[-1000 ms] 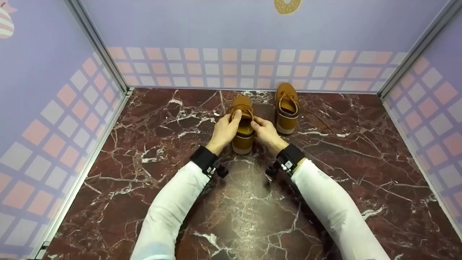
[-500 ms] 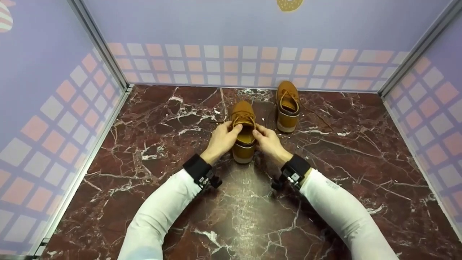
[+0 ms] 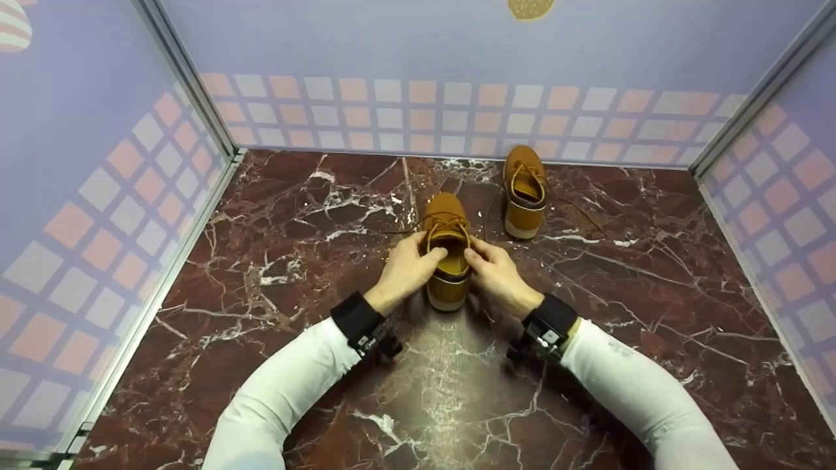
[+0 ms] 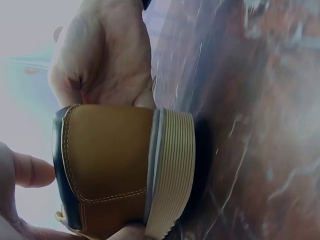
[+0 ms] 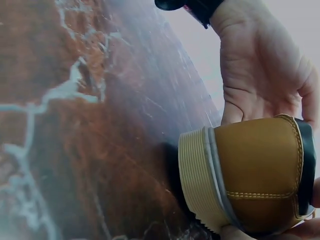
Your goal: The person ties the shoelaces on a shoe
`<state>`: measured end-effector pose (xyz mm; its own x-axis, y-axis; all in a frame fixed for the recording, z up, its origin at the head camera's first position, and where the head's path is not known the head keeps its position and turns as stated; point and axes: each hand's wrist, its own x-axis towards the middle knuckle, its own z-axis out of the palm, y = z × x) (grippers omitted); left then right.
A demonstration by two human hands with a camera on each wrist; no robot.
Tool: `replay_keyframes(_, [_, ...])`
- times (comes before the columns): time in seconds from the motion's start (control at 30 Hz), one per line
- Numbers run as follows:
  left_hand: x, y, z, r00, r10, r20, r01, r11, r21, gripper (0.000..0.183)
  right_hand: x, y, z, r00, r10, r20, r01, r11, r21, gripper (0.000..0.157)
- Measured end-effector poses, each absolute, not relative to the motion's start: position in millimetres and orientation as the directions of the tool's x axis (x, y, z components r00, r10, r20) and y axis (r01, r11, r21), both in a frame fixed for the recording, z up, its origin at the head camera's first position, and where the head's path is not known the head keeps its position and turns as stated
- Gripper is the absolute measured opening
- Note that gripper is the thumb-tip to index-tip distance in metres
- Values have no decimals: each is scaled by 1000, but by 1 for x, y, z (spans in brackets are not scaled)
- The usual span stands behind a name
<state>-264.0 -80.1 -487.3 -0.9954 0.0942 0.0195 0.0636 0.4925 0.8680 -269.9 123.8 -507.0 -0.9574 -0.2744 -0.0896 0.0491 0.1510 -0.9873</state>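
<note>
A tan lace-up shoe with a dark padded collar stands on the marbled floor, toe pointing away from me. My left hand grips its left side, thumb over the collar edge into the opening. On the opposite side my right hand holds it, thumb at the rim and fingers along the outer wall. Close up in the left wrist view are the stitched heel and ribbed cream sole. The laces lie across the front. Behind and to the right stands the matching shoe, untouched by either hand.
A loose lace trails rightward from the second shoe. Purple panels with a pink-and-white check enclose the floor at the back, left and right. Small white specks lie near the shoes.
Both hands have drawn the gripped shoe toward me, away from the back panel, so it stands farther forward than the other shoe. The second shoe has stayed in place.
</note>
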Motion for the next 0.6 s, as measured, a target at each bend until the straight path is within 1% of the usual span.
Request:
replay_keyframes(0.17, [-255,-79,-488,-993,120,12,68,474,878,54,-261,129,-506,-946,-307,-103,64,136,-989,57])
replay_keyframes(0.47, [-240,-81,-486,-989,147,-18,54,471,880,58,-249,135,-504,-948,-318,-34,-77,330,-941,57])
replay_keyframes(0.6, [-234,-82,-485,-988,152,-23,56,493,868,60,-244,137,-504,-945,-326,-39,-72,322,-944,56])
